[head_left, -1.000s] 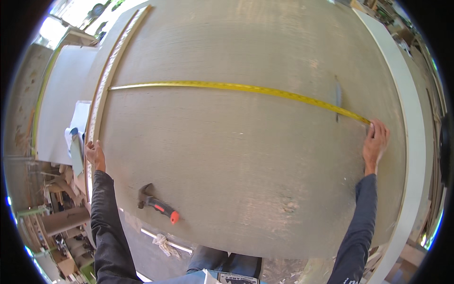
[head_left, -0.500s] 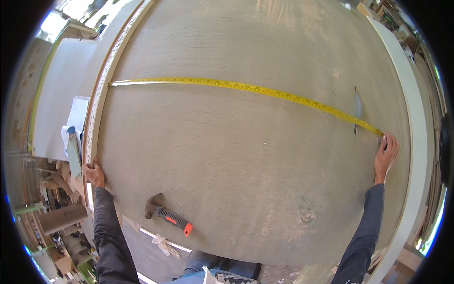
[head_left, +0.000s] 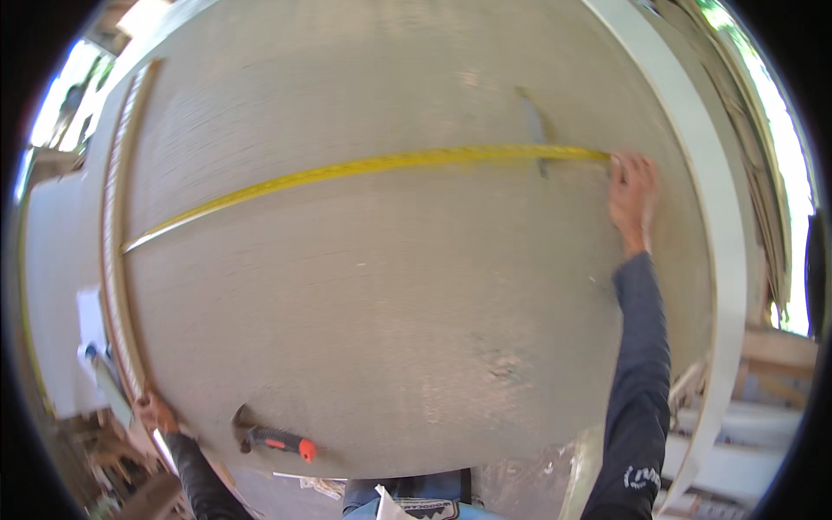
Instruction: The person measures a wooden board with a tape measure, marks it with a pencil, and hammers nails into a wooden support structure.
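A yellow tape measure (head_left: 390, 162) stretches across the broad grey-brown board, from a long pale strip (head_left: 117, 191) on the left toward the right side. My right hand (head_left: 635, 195) is closed on its right end; the case is hidden or too blurred to make out. Down at the near end of the strip, my left hand (head_left: 156, 411) grips it, thumb on the board side. A claw hammer (head_left: 270, 436) with a black and red handle lies on the board near its front edge, to the right of my left hand.
The wide board (head_left: 390, 321) fills most of the view. A thin, upright blade-like grey piece (head_left: 533, 121) stands where the tape crosses. A white edge band (head_left: 726, 260) bounds the right side. Papers (head_left: 91, 321) lie left of the strip.
The whole view has turned and shifted, so the tape now rises toward the right. Both hands keep their holds, and the hammer stays on the board.
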### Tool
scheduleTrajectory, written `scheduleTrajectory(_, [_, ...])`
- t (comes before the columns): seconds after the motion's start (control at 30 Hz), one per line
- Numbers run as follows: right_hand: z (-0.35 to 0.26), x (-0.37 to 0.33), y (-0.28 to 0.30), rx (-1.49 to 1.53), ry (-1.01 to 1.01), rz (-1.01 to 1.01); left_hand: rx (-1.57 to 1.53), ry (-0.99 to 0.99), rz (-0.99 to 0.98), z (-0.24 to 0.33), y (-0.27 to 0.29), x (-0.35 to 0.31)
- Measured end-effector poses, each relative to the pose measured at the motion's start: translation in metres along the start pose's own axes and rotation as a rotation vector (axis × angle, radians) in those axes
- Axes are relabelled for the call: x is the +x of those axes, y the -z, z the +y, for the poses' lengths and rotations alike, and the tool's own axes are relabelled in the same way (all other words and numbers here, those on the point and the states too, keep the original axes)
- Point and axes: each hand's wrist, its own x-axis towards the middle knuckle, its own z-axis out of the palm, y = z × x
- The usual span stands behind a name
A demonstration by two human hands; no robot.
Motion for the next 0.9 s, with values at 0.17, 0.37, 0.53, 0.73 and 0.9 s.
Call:
scheduleTrajectory(0.17, [0.000,-0.002,0.007,0.063,-0.090,-0.008,0.061,-0.017,0.053,0.023,-0.001,-0.019])
scheduleTrajectory(0.37, [0.002,-0.006,0.004,0.088,-0.144,-0.017,0.061,0.076,-0.082,0.000,-0.005,0.006])
scheduleTrajectory(0.53, [0.001,-0.007,0.003,0.098,-0.138,-0.006,0.134,0.119,-0.094,0.030,0.005,-0.013])
scheduleTrajectory(0.73, [0.003,-0.006,0.000,0.121,-0.143,0.009,-0.042,0.079,-0.092,0.040,0.011,-0.021])
scheduleTrajectory(0.9, [0.007,-0.007,-0.003,0.130,-0.132,0.027,-0.006,0.072,-0.031,0.053,0.014,-0.032])
